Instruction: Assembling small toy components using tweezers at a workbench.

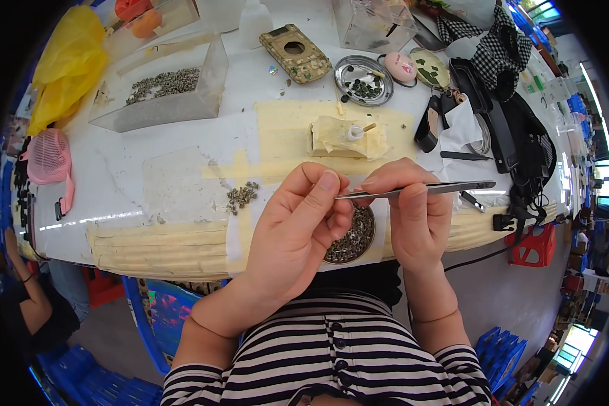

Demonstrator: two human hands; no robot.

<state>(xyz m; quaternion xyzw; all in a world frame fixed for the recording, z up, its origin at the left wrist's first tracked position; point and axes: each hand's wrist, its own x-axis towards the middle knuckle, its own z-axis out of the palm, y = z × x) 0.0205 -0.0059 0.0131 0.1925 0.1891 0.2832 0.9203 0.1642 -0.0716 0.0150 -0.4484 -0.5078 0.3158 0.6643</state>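
Observation:
My right hand [416, 216] is closed on a pair of metal tweezers [446, 187], whose tips point left toward my left fingertips. Thumb and forefinger of my left hand [301, 223] are pinched together at those tips; whatever they hold is too small to make out. Under both hands, near the table's front edge, sits a round dish [361, 238] filled with tiny metallic parts, partly hidden by my left hand. A small heap of similar parts [241, 197] lies to the left. Beyond my hands stands a tape-covered block [345, 137] with a small white pot and a stick in it.
A clear tray [162, 111] of small parts stands far left, near a yellow bag [64, 64]. A camouflage model tank hull [296, 54] and a metal dish [363, 80] of dark green bits lie at the back. Black straps [501, 128] crowd the right; a pink mesh item [49, 159] lies left.

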